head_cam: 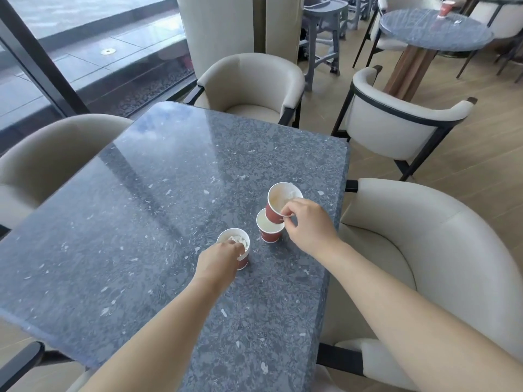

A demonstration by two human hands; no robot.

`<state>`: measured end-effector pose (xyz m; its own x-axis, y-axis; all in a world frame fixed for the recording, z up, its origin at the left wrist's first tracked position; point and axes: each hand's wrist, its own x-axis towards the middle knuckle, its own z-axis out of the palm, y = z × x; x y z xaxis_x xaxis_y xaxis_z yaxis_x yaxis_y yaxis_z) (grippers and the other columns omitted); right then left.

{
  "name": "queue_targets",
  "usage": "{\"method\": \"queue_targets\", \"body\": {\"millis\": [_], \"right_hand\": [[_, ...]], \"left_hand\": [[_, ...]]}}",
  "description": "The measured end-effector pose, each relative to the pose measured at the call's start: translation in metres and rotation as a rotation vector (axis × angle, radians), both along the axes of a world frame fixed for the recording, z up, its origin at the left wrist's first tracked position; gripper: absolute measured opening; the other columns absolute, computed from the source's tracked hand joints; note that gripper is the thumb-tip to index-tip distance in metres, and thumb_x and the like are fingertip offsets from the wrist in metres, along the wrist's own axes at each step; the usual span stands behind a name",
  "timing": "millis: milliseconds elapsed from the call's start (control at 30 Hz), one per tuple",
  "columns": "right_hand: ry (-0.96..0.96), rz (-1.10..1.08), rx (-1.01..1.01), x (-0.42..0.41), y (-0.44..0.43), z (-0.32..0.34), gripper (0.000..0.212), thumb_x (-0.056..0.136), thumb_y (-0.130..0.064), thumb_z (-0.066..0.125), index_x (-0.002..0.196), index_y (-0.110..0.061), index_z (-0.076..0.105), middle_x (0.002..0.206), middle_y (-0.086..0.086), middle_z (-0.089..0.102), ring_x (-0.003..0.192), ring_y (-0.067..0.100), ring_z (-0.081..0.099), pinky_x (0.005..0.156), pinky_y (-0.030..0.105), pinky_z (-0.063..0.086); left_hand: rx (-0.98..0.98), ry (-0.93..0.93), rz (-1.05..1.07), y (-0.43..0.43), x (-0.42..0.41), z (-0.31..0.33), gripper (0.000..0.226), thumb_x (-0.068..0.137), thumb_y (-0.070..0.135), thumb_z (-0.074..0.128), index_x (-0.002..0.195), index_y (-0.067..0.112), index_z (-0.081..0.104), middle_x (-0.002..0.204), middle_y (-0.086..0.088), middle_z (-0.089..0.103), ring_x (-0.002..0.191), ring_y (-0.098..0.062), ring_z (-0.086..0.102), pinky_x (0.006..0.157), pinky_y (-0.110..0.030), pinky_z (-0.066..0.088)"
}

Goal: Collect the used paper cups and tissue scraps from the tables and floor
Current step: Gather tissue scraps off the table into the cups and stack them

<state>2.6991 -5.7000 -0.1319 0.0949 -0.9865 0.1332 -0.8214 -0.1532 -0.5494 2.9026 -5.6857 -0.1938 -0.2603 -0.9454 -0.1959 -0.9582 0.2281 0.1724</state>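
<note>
Table (141, 222): you stand at its near edge; the top is dark grey stone with light flecks, and all three cups are in the right half, closer to the right edge than to the left.
Chairs: a cream armchair (424, 264) is just beside the right edge, a second one (249, 83) is at the far edge, and a third (42, 157) is at the left edge.
Round table (433, 32): it is well apart, behind the far right corner, and one more red cup (445, 8) stands on it.
Right hand (308, 224): your thumb and first fingers are narrow, pinching the rim of the tilted cup (278, 203); this cup leans toward you, with its base over the mouth of the upright cup.
Left hand (219, 260): your fingers are curled around the near cup (236, 247), and the fingertips are at its rim.
Upright cup (268, 229): it stands on the table between your two hands, red outside and white inside.
Tissue scrap (237, 240): it is crumpled and white, and it lies inside the near cup.
</note>
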Motion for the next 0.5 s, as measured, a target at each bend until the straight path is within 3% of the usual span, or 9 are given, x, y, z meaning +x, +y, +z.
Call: {"method": "queue_targets", "body": {"millis": [200, 500], "right_hand": [[0.070, 0.057, 0.131, 0.006, -0.014, -0.020, 0.011, 0.082, -0.006, 0.052, 0.082, -0.009, 0.062, 0.095, 0.006, 0.065, 0.092, 0.026, 0.056, 0.075, 0.035, 0.047], [0.190, 0.132, 0.333, 0.005, -0.031, -0.042, 0.018, 0.086, -0.011, 0.050, 0.091, -0.016, 0.067, 0.099, 0.010, 0.067, 0.092, 0.030, 0.058, 0.075, 0.035, 0.050]], "left_hand": [[-0.007, 0.009, -0.004, -0.010, -0.006, -0.003, 0.025, 0.085, 0.014, 0.051, 0.103, 0.029, 0.059, 0.109, 0.007, 0.059, 0.095, -0.023, 0.060, 0.063, -0.028, 0.037], [0.006, 0.032, -0.042, -0.031, -0.010, -0.004, 0.023, 0.086, 0.015, 0.051, 0.105, 0.027, 0.058, 0.108, 0.006, 0.056, 0.095, -0.022, 0.059, 0.063, -0.031, 0.045]]}}
